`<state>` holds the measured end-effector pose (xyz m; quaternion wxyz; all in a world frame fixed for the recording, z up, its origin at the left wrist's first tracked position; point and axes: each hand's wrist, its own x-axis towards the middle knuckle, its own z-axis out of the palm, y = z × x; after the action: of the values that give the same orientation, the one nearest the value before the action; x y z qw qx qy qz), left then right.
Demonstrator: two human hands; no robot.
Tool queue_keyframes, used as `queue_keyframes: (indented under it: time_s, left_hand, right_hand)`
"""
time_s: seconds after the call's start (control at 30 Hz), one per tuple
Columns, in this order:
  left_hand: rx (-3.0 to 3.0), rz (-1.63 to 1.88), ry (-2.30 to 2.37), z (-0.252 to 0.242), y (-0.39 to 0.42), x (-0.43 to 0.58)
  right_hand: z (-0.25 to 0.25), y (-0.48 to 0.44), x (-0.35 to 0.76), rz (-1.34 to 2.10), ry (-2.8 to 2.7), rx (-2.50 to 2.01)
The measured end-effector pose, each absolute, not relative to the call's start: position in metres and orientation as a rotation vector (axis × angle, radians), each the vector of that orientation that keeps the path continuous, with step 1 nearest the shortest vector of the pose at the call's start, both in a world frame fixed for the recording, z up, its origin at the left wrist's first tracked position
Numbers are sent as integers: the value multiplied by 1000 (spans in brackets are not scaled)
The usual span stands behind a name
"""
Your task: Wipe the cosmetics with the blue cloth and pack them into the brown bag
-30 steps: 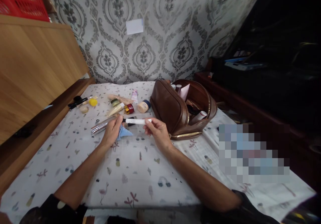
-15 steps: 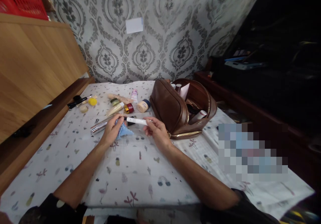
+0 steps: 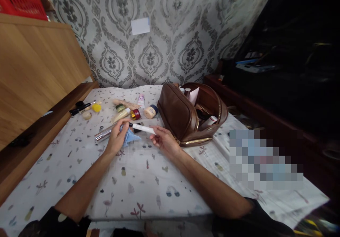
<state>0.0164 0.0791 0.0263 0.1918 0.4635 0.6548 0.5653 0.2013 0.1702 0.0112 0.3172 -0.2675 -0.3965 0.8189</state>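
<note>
A slim white tube with a dark left end lies across the gap between my hands. My right hand pinches its right end. Closed around a light blue cloth, my left hand is at the tube's dark end. A silver cylinder lies on the printed sheet, partly hidden behind my left hand. Just beyond are a cream tube, a red jar with a gold lid and a jar with a dark blue lid.
An open brown bag with containers inside stands right of my hands. Brushes and a yellow round item lie at the far left. A wooden cabinet borders the left side; a patterned wall rises behind.
The white tube tilts a little more, its right end lower, and more of its dark end shows. The whole view has shifted slightly.
</note>
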Motion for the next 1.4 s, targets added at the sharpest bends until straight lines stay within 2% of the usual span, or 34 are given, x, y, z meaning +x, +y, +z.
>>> queue_keyframes:
  time_s: [0.17,0.27,0.33,0.47,0.53,0.63,0.8,0.93,1.03,1.1,1.23,1.4]
  left_hand:
    - [1292,1812,2067,34,76,21]
    - [1536,1835,2045,35,72,30]
    - [1835,1730,1967,31,70,38]
    - [2399,1225,1860,20,72,48]
    - [2517,1036,1922,17,75,46]
    - [2532,950,2076,18,77,33]
    - [2277,1031,2266,22,76,5]
    - [1791,1405,2321,26,77,-5]
    - [1177,1753,2008,26,82,4]
    - [869,1863,1702,25,87,16]
    - [713,1882,1410,22,91,41]
    - [712,1781,1411,25,90,46]
  right_hand:
    - [8,168,199,2046,-1107,-672]
    - [8,163,197,1981,-1251,-633]
    - [8,158,196,1965,-1360,-600]
    - [8,152,196,1947,-1517,-553]
    - [7,152,197,1945,-1529,-551]
    - [8,154,198,1965,-1482,-547]
    - [13,156,201,1958,-1392,-547]
    - [16,156,201,1943,-1341,-524]
    - [15,156,200,1931,-1324,-490]
    - [13,155,199,1939,-1334,-483]
    - [8,150,196,2011,-1450,-460]
    - [6,143,195,1985,-1657,-388]
